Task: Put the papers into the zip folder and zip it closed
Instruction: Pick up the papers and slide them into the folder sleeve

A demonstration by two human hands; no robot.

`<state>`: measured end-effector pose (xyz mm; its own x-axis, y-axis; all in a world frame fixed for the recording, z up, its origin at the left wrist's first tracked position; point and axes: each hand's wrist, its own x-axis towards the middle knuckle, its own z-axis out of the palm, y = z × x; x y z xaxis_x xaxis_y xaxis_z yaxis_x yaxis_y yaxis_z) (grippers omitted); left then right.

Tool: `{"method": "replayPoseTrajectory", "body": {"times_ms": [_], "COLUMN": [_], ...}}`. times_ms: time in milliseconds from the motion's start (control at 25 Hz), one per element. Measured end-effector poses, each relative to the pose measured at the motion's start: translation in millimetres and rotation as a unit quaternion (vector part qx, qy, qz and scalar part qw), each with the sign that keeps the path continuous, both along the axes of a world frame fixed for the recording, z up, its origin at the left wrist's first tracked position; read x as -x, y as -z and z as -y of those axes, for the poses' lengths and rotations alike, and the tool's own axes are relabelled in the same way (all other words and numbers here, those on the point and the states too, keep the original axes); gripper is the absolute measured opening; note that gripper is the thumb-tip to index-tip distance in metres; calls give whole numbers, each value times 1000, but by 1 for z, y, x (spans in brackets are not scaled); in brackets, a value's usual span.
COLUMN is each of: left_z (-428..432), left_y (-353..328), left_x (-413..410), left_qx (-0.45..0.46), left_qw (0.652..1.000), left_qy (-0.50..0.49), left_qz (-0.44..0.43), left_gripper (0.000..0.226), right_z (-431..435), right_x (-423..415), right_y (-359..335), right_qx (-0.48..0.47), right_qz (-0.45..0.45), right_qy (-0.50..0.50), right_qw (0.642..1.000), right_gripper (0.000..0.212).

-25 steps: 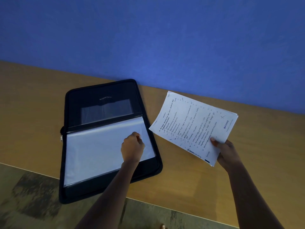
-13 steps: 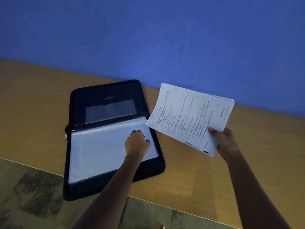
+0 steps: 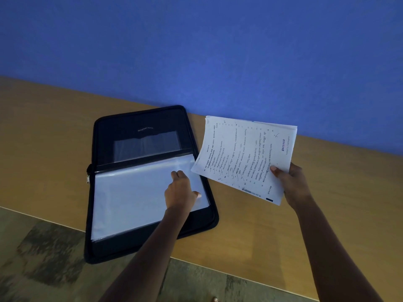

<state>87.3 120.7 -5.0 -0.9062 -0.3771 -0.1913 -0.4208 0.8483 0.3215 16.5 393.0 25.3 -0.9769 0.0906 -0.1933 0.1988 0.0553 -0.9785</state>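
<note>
Now left hand point(image 3: 180, 191), thumb newly out, perhaps on sleeve point(image 3: 130, 197).

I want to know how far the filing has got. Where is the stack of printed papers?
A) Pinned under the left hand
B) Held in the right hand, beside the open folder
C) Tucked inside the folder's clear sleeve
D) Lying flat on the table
B: the right hand holds the papers by their near corner, to the right of the open zip folder, while the left hand holds the edge of the clear sleeve.
</note>
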Motion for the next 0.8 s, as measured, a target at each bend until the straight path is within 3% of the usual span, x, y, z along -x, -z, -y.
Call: {"method": "replayPoseTrajectory", "body": {"times_ms": [240,440,560,680,800], "left_z": [-2,-4,-6,-3,4], "left_y": [-4,-7,-12,-16,-10], "left_x": [2,0,1,9,20], "left_qx": [2,-12,-68,-68,-81], "left_qw": [1000,1000,998,997,995], "left_qy": [1,19,-7,-32,-63], "left_qz": [-10,-4,-9,-16,-17], "left_gripper": [67,67,48,25,27], "right_z": [12,7,0,-10,-18], "right_x": [-2,-4,-8,-12,-15], "right_y": [-4,5,9,16,20], "right_qx": [-8,-8,16,24,25], "right_qz": [8,70,114,147,167], "right_qy": [-40,-64,-79,-102,-124], "right_qw": [999,995,990,984,978], "right_gripper": [23,22,20,22,26]}}
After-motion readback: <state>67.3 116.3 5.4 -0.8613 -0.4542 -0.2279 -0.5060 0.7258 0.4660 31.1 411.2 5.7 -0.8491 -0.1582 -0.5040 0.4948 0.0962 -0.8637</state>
